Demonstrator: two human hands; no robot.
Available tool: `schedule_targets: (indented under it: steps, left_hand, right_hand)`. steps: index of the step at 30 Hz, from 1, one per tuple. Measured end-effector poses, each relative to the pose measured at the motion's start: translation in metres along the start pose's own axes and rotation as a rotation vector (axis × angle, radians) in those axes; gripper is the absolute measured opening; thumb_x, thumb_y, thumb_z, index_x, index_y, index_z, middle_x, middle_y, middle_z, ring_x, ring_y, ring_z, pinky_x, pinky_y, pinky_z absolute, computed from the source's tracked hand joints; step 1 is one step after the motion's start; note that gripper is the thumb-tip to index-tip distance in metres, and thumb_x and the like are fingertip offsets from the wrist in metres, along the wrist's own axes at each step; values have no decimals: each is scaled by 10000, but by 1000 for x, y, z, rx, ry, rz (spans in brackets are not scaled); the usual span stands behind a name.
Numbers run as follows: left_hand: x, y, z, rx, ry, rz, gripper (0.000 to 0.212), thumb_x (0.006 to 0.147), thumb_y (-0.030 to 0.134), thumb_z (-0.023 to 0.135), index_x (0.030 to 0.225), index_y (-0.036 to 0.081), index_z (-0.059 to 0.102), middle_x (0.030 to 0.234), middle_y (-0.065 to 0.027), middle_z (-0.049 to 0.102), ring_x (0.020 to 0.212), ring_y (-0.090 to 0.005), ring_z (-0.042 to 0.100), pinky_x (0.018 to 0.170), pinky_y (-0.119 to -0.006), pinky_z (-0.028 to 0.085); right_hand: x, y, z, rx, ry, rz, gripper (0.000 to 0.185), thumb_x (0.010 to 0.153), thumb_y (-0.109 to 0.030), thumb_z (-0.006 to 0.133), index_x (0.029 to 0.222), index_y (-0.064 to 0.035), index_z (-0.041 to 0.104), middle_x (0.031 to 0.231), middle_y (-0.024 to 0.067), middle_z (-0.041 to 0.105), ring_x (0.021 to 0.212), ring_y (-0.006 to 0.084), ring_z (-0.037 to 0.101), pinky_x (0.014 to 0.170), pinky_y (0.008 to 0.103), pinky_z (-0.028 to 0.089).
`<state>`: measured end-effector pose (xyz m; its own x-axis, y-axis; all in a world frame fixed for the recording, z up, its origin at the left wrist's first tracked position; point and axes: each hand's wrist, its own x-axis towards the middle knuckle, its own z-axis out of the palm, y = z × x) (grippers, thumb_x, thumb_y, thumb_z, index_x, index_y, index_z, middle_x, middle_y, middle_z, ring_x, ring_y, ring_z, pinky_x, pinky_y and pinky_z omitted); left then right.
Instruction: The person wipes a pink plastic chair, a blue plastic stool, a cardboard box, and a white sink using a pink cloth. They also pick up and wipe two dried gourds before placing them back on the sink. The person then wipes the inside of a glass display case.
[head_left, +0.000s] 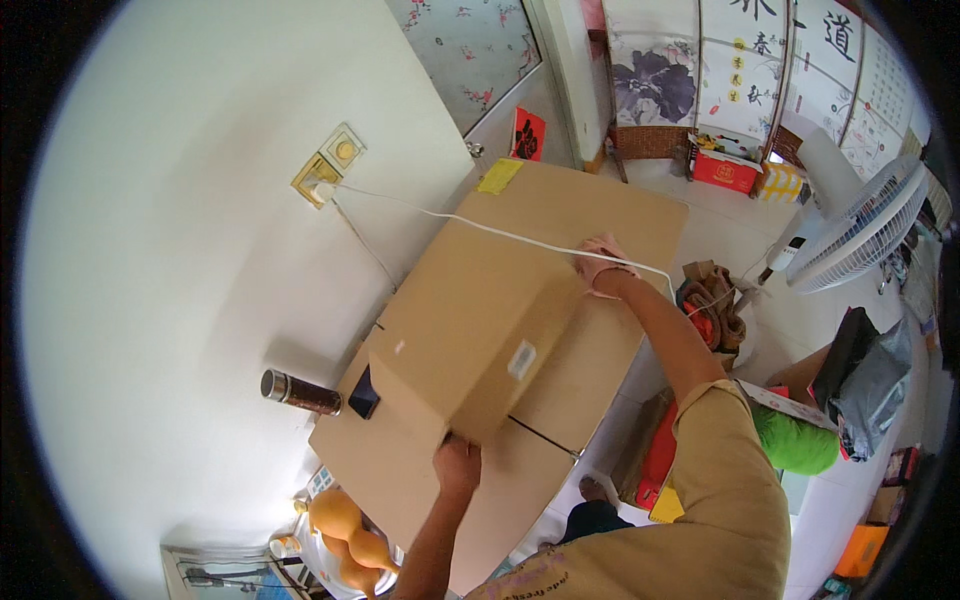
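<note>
A closed cardboard box (465, 315) lies on a brown tabletop (510, 517), with a white label (522, 360) on its near side. My left hand (457, 465) grips the box's near bottom end, fingers curled at a dark gap there. At the far right end of the box, my right hand (600, 264) holds a pink cloth (611, 246), partly hidden by my hand and a white cable (495, 231). That cable runs from the wall socket (313, 184) across above the box and my right hand.
A dark phone (365, 394) and a tumbler (300, 391) stand left of the box, by the wall. Orange gourds (349, 529) are at lower left. To the right are a white fan (855, 225), a bin with brown cardboard (712, 304) and a green bag (795, 442).
</note>
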<state>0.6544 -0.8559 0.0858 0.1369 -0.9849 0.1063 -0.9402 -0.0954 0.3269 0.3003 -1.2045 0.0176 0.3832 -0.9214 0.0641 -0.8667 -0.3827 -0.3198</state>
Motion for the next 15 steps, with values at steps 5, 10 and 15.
schedule_targets:
  steps: [5,10,15]
  left_hand:
    - [-134,-34,-18,-139,18,-76,324,778,149,766,1068,17,713,1022,-234,714,959,-441,679,805,-516,545]
    - [-198,-48,-25,-94,165,44,359,761,131,784,1096,35,697,981,-194,713,890,-434,682,767,-499,543]
    - [-244,-68,-28,-204,231,53,424,775,47,772,1168,26,613,849,-140,667,753,-362,657,676,-467,511]
  right_hand:
    - [-7,36,-19,284,-207,-77,111,960,-192,593,1030,-107,607,1046,44,629,1010,249,588,900,356,472]
    - [-82,-53,65,968,251,127,187,966,-169,568,1118,-68,608,1139,66,634,1052,252,600,944,347,475]
    - [-163,-91,107,1283,403,-41,269,972,-147,543,1205,-29,609,1233,88,640,1095,256,611,989,338,477]
